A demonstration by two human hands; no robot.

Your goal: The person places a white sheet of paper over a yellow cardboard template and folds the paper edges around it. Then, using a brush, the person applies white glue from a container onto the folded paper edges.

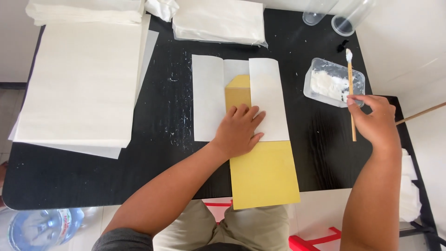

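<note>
Looking down from my head, my left hand (240, 130) lies flat with fingers spread and released, pressing on the white folded paper (239, 97) where its right flap meets the yellow card (264, 174) beneath it. The paper sits near the middle of the black desk (162, 172), its two side flaps turned inward so a strip of the yellow card shows between them, and the card's lower part runs past the desk's near edge toward my lap. My right hand (375, 122) is over the right edge of the desk, fingers pinched around a thin wooden stick (351, 100) whose upper tip carries a white blob. The stick stands just above a clear plastic tray (332, 82) holding white paste, near the desk's far right corner. A large stack of white sheets (81, 79) covers the left side of the desk, and a wrapped pack of white paper (218, 21) lies at the far edge. Two clear plastic cups (341, 16) lie beyond the far right corner.
</note>
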